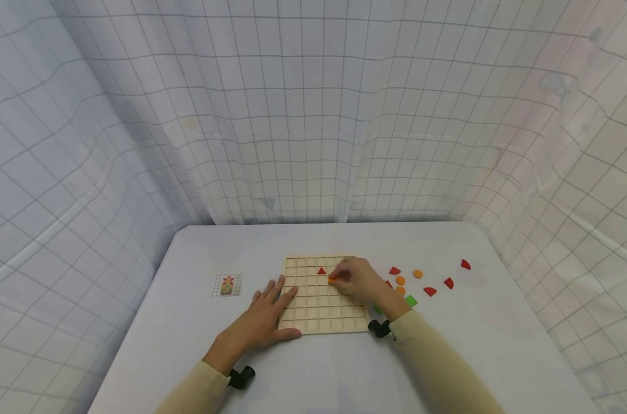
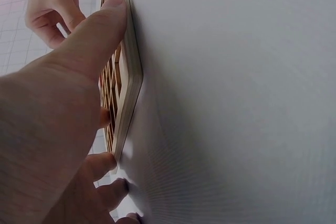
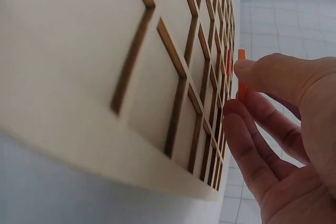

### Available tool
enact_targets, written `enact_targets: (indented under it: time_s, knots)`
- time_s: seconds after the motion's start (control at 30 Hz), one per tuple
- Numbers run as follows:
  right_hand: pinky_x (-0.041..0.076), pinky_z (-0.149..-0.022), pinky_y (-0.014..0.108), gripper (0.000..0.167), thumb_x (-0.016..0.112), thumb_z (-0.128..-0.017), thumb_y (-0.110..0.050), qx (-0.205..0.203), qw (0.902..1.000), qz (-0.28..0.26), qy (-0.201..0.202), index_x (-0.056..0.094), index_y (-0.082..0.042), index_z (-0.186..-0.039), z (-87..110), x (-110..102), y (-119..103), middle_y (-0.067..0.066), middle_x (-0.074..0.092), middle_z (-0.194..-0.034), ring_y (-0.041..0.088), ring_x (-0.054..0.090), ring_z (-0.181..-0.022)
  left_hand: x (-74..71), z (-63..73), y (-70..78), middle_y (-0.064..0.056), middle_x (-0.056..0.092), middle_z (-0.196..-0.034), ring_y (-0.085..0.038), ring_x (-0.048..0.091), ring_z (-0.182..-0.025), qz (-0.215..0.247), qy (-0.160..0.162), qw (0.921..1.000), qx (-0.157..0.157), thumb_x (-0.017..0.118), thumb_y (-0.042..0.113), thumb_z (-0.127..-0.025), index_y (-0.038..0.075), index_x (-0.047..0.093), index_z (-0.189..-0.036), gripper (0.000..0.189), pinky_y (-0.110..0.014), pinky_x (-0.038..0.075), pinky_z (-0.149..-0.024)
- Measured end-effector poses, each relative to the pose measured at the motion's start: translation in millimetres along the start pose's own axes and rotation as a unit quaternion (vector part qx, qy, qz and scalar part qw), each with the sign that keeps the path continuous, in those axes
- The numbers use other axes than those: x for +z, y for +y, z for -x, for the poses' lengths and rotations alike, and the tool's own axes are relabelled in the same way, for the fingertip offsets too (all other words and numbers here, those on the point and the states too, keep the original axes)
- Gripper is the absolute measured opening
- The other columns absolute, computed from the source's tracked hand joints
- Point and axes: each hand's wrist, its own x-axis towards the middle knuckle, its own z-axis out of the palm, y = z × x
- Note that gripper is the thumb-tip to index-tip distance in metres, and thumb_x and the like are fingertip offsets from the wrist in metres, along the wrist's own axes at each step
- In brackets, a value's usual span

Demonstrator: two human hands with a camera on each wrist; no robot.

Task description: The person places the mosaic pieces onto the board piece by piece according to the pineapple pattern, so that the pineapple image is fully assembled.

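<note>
A wooden grid board [image 1: 324, 323] with many square compartments lies flat on the table. A red triangle [image 1: 321, 271] sits in one of its upper compartments. Over the board's upper right part, my right hand [image 1: 356, 278] pinches a flat orange piece [image 3: 242, 92] between thumb and fingers, holding it on edge in the right wrist view, close to the grid. My left hand [image 1: 264, 316] lies spread along the board's left side. Its thumb [image 2: 113, 3] rests on the near edge, and the other fingers reach over and beside the left rim.
A small picture card [image 1: 228, 285] with a coloured figure on a grid lies left of the board. Right of it are scattered red quarter-round pieces [image 1: 430, 291], orange discs [image 1: 418, 274] and green squares [image 1: 411, 301]. Checked white curtains [image 1: 313, 144] enclose the table.
</note>
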Motion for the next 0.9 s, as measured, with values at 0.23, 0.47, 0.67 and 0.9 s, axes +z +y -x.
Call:
enact_targets:
  time_s: [0.23, 0.47, 0.67, 0.9]
  knots:
    - [0.064, -0.093, 0.03, 0.008, 0.086, -0.106, -0.008, 0.001, 1.0, 0.008, -0.006, 0.092, -0.009, -0.111, -9.0, 9, -6, 0.005, 0.084, -0.114, 0.019, 0.075, -0.104, -1.0, 1.2, 1.0, -0.028, 0.016, -0.195, -0.057, 0.019, -0.18, 0.001, 0.006, 1.0, 0.002, 0.088, 0.063, -0.1, 0.012, 0.039, -0.183, 0.11, -0.084, 0.022, -0.139]
    - [0.068, -0.093, 0.031, 0.008, 0.085, -0.106, -0.005, -0.022, 0.9996, 0.016, -0.006, 0.093, -0.007, -0.108, -16.7, 18, -2, 0.007, 0.084, -0.113, 0.022, 0.08, -0.107, -1.3, 1.5, 2.3, -0.028, 0.016, -0.194, -0.058, 0.019, -0.18, -0.004, 0.007, 1.0, 0.001, 0.088, 0.064, -0.099, 0.014, 0.039, -0.183, 0.109, -0.084, 0.023, -0.139]
    - [0.068, -0.092, 0.035, 0.009, 0.085, -0.106, -0.005, -0.006, 0.9999, -0.007, -0.013, 0.093, -0.006, -0.109, -19.7, 22, -3, 0.009, 0.081, -0.116, 0.024, 0.077, -0.106, -3.1, 3.3, 4.9, -0.03, 0.018, -0.194, -0.059, 0.021, -0.179, 0.005, 0.01, 0.9999, 0.007, 0.089, 0.063, -0.099, 0.011, 0.04, -0.182, 0.109, -0.084, 0.024, -0.139]
    - [0.065, -0.087, 0.031, 0.008, 0.086, -0.107, -0.013, -0.077, 0.9968, 0.013, 0.014, 0.094, -0.013, -0.104, -32.8, 44, 25, 0.004, 0.08, -0.11, 0.016, 0.075, -0.1, -4.6, 5.0, 7.1, -0.03, 0.016, -0.194, -0.059, 0.019, -0.179, 0.005, 0.009, 0.9999, 0.008, 0.087, 0.064, -0.1, 0.011, 0.038, -0.183, 0.11, -0.085, 0.023, -0.139]
